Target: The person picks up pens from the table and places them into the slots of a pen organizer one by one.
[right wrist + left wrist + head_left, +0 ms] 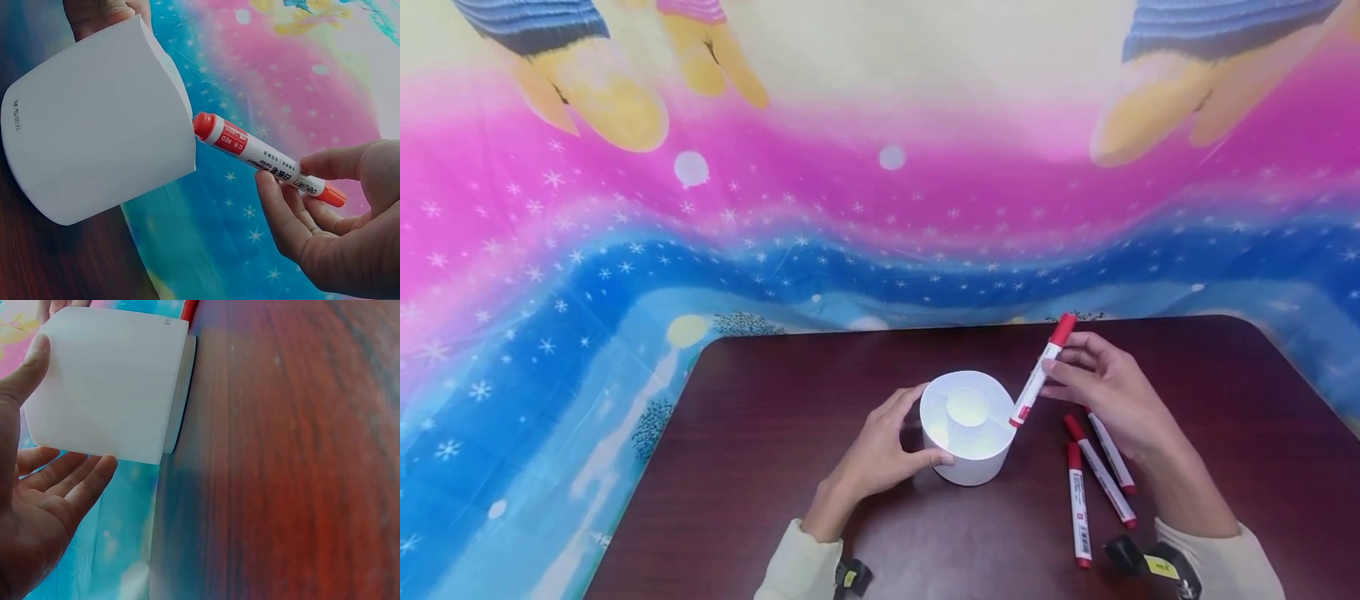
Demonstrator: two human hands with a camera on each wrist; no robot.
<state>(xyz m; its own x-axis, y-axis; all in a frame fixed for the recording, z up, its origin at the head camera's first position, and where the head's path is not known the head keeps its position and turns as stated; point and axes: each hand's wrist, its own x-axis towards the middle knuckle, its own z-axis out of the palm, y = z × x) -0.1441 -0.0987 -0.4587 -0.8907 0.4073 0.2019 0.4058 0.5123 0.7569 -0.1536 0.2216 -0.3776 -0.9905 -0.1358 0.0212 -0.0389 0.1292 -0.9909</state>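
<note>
A white round desk organizer (967, 467) with a ring-shaped inner divider stands on the table. My left hand (880, 446) holds it from the left, thumb at the near side and fingers round the far side; its smooth wall (112, 384) fills much of the left wrist view. Between thumb and fingers, my right hand (1112, 392) pinches a red whiteboard marker (256, 153) with a white barrel. The marker leans, red cap up, and its lower red end is right at the organizer's right rim. On the table below the right hand lie several more red markers (1078, 508).
The dark brown wooden table (760, 433) has rounded far corners. Behind and beside it hangs a colourful printed cloth (820, 183) in pink and blue. A dark strap (1157, 567) sits on the right wrist, another (853, 575) on the left.
</note>
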